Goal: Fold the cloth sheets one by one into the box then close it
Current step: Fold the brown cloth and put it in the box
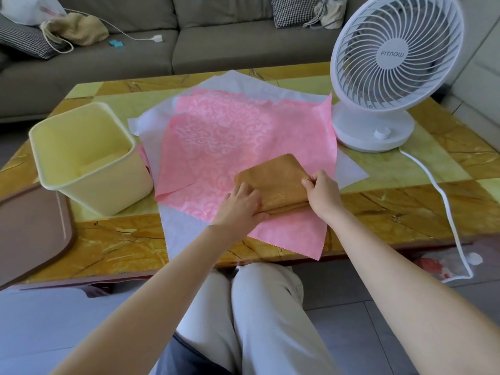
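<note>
A tan cloth (276, 180), folded into a small rectangle, lies on top of spread pink patterned sheets (230, 136) in the middle of the table. My left hand (240, 205) presses on its left end and grips the near edge. My right hand (323, 192) pinches its right end. White sheets (235, 82) lie under the pink ones. The pale yellow box (86, 158) stands open at the left with a folded pale cloth inside. A brown lid (29, 228) lies flat at the table's left edge.
A white desk fan (389, 71) stands at the right rear of the marble-patterned table (405, 207), its white cord (443, 201) trailing over the front edge. A grey sofa (189, 44) with cushions and bags runs behind. My knees are under the near edge.
</note>
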